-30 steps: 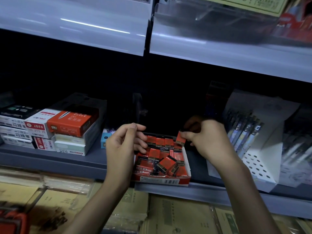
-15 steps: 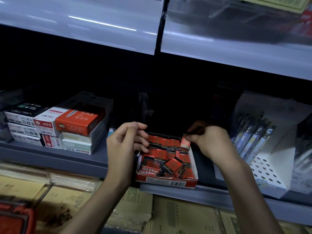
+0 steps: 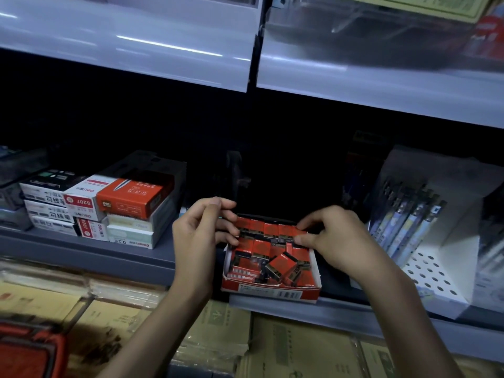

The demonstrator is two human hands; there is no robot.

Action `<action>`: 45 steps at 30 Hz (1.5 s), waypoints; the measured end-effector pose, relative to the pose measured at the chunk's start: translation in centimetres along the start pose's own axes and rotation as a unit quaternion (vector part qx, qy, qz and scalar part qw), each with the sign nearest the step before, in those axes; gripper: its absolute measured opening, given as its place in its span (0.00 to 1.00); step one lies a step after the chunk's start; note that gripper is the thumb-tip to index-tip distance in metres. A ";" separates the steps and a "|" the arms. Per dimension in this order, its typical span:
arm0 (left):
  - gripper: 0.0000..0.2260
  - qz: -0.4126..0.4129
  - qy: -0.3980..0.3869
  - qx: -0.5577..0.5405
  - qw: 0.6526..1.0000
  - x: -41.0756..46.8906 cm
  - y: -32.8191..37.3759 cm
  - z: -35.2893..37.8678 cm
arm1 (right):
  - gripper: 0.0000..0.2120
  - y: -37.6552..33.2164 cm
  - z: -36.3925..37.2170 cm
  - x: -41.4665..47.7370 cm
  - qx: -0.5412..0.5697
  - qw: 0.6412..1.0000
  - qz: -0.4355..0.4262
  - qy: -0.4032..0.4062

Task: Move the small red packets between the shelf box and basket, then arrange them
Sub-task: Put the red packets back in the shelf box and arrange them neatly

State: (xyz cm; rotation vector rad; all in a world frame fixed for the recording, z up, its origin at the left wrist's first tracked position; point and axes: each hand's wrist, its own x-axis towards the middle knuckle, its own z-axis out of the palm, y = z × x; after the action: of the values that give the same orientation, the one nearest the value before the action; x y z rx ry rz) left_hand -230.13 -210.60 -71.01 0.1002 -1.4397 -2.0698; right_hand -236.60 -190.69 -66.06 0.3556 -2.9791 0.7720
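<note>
Dim stationery shelf. One red shelf box sits between both hands' fingers. Back row, about five small red packets, stands tidy. Roughly eight loose packets lie jumbled just below fingers, so arranging looks part done. Right hand pinches end packet. Left hand fingers curl at row's left end, grip unclear. One red basket well below left fingers.

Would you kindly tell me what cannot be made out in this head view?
All in the head view:
- Basket: red, blurred, cut off by the bottom-left corner.
- Shelf box: its back right corner is covered by the right hand.
- Red packets: print too small; whether the left hand or right pinches one is unclear.
- Shelf back: too dark.
</note>
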 end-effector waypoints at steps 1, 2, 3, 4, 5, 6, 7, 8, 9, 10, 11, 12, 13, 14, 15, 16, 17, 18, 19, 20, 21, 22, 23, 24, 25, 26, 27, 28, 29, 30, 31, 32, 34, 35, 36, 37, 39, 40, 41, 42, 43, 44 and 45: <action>0.12 0.000 0.000 0.003 1.000 0.0 0.0 0.0 | 0.13 0.0 0.1 -0.2 -0.015 1.000 -0.004 -0.006; 0.12 0.000 -0.001 0.006 1.000 0.1 -0.1 0.0 | 0.13 0.1 0.1 -0.4 -0.025 1.000 -0.009 -0.002; 0.12 -0.001 -0.002 0.009 1.000 0.1 -0.1 0.0 | 0.14 0.1 0.2 -0.5 -0.028 0.999 -0.014 0.008; 0.12 -0.002 -0.003 0.012 1.000 0.1 -0.2 0.0 | 0.14 0.1 0.2 -0.6 -0.026 0.999 -0.016 0.020; 0.12 -0.004 -0.004 0.014 1.000 0.1 -0.3 0.0 | 0.13 0.0 0.2 -0.7 -0.025 0.999 -0.018 0.030; 0.12 -0.006 -0.004 0.015 1.000 0.0 -0.3 0.0 | 0.13 -0.2 0.2 -0.8 -0.028 0.999 -0.020 0.034; 0.12 -0.008 -0.002 0.014 1.000 0.0 -0.3 0.0 | 0.14 -0.4 0.2 -0.9 -0.039 0.998 -0.024 0.036; 0.12 -0.010 0.000 0.010 1.000 0.0 -0.3 0.1 | 0.14 -0.6 0.2 -1.0 -0.054 0.997 -0.032 0.042; 0.12 -0.014 0.003 0.006 1.000 0.0 -0.2 0.1 | 0.15 -0.8 0.2 -1.1 -0.063 0.996 -0.042 0.052; 0.12 -0.019 0.007 -0.001 1.000 0.1 -0.2 0.1 | 0.14 -1.2 0.0 -1.2 -0.054 0.995 -0.054 0.064; 0.12 -0.024 0.013 -0.009 1.000 0.1 -0.1 0.1 | 0.13 -1.6 -0.1 -1.4 -0.032 0.995 -0.066 0.071; 0.12 -0.029 0.019 -0.019 0.999 0.1 0.0 0.2 | 0.11 -2.2 -0.3 -1.5 -0.007 0.995 -0.075 0.069; 0.12 -0.032 0.026 -0.029 0.999 0.2 0.0 0.2 | 0.09 -2.9 -0.3 -1.7 0.016 0.995 -0.080 0.056; 0.12 -0.033 0.033 -0.037 0.998 0.3 0.1 0.2 | 0.07 -3.6 -0.3 -1.9 0.036 0.995 -0.085 0.038; 0.12 -0.031 0.039 -0.042 0.998 0.3 0.1 0.2 | 0.07 -4.4 0.0 -2.0 0.050 0.994 -0.090 0.019; 0.12 -0.028 0.045 -0.045 0.998 0.4 0.1 0.1 | 0.08 -5.1 0.4 -2.2 0.053 0.994 -0.095 0.001; 0.12 -0.024 0.050 -0.047 0.997 0.4 0.2 0.0 | 0.09 -5.8 0.9 -2.3 0.043 0.994 -0.097 -0.016; 0.13 -0.020 0.053 -0.048 0.997 0.5 0.2 -0.1 | 0.11 -6.4 1.4 -2.4 0.018 0.995 -0.096 -0.029; 0.13 -0.018 0.056 -0.047 0.997 0.5 0.2 -0.1 | 0.13 -6.9 1.9 -2.4 -0.013 0.995 -0.090 -0.038; 0.13 -0.017 0.059 -0.045 0.997 0.6 0.2 -0.2 | 0.14 -7.3 2.2 -2.5 -0.038 0.995 -0.081 -0.043; 0.13 -0.017 0.063 -0.042 0.997 0.7 0.3 -0.3 | 0.14 -7.6 2.4 -2.4 -0.051 0.995 -0.070 -0.046; 0.13 -0.016 0.066 -0.039 0.997 0.8 0.3 -0.5 | 0.15 -7.7 2.5 -2.3 -0.055 0.995 -0.060 -0.049; 0.13 -0.016 0.069 -0.037 0.997 0.9 0.3 -0.7 | 0.14 -7.9 2.4 -2.1 -0.056 0.995 -0.053 -0.056; 0.13 -0.016 0.071 -0.036 0.997 1.0 0.3 -0.8 | 0.13 -8.0 2.3 -2.0 -0.055 0.995 -0.051 -0.066; 0.13 -0.015 0.072 -0.037 0.997 1.0 0.4 -0.9 | 0.12 -8.0 2.1 -1.9 -0.053 0.994 -0.050 -0.079; 0.13 -0.015 0.074 -0.040 0.996 1.1 0.5 -1.0 | 0.12 -8.1 1.8 -1.8 -0.050 0.993 -0.050 -0.093; 0.13 -0.016 0.075 -0.043 0.996 1.1 0.5 -1.1 | 0.11 -8.2 1.7 -1.8 -0.044 0.992 -0.049 -0.107; 0.13 -0.016 0.077 -0.044 0.996 1.1 0.6 -1.2 | 0.11 -8.3 1.5 -1.7 -0.038 0.991 -0.047 -0.117; 0.13 -0.016 0.078 -0.044 0.996 1.1 0.7 -1.2 | 0.12 -8.3 1.5 -1.6 -0.033 0.991 -0.045 -0.122; 0.13 -0.016 0.078 -0.043 0.996 1.1 0.7 -1.3 | 0.13 -8.2 1.4 -1.5 -0.031 0.991 -0.042 -0.126; 0.13 -0.017 0.078 -0.042 0.996 1.1 0.7 -1.3 | 0.14 -8.2 1.4 -1.4 -0.029 0.991 -0.041 -0.128; 0.13 -0.018 0.078 -0.042 0.996 1.1 0.7 -1.3 | 0.14 -8.1 1.3 -1.3 -0.026 0.991 -0.040 -0.129; 0.12 -0.023 0.078 -0.041 0.996 1.1 0.7 -1.3 | 0.16 -7.9 1.1 -1.4 -0.021 0.991 -0.041 -0.128; 0.12 -0.025 0.078 -0.041 0.996 1.1 0.7 -1.3 | 0.17 -7.9 1.0 -1.4 -0.020 0.991 -0.043 -0.127; 0.12 -0.027 0.079 -0.041 0.996 1.1 0.6 -1.3 | 0.17 -7.9 1.0 -1.5 -0.015 0.991 -0.045 -0.123; 0.12 -0.029 0.079 -0.041 0.996 1.1 0.6 -1.3 | 0.17 -7.8 1.1 -1.5 -0.008 0.992 -0.047 -0.118; 0.12 -0.031 0.079 -0.040 0.996 1.1 0.6 -1.3 | 0.16 -7.7 1.3 -1.4 0.009 0.993 -0.049 -0.111; 0.12 -0.031 0.078 -0.039 0.996 1.1 0.6 -1.3 | 0.15 -7.5 1.3 -1.3 0.015 0.993 -0.047 -0.109; 0.12 -0.032 0.078 -0.038 0.996 1.1 0.6 -1.3 | 0.15 -7.3 1.2 -1.2 0.021 0.993 -0.045 -0.107; 0.12 -0.033 0.077 -0.036 0.996 1.1 0.6 -1.2 | 0.14 -7.1 1.0 -1.1 0.027 0.993 -0.041 -0.106; 0.12 -0.033 0.076 -0.034 0.996 1.1 0.6 -1.2 | 0.14 -6.8 0.8 -1.0 0.034 0.993 -0.035 -0.104; 0.12 -0.031 0.074 -0.030 0.996 1.0 0.6 -1.3 | 0.14 -6.6 0.6 -1.0 0.039 0.994 -0.028 -0.102; 0.12 -0.029 0.071 -0.025 0.997 1.0 0.6 -1.3 | 0.14 -6.4 0.4 -0.9 0.044 0.994 -0.020 -0.100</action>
State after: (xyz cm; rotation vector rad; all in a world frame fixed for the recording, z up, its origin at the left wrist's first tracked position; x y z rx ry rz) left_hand -230.15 -212.33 -70.72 0.2655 -1.3124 -2.0987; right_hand -234.25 -196.10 -63.47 0.5263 -3.1173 0.9158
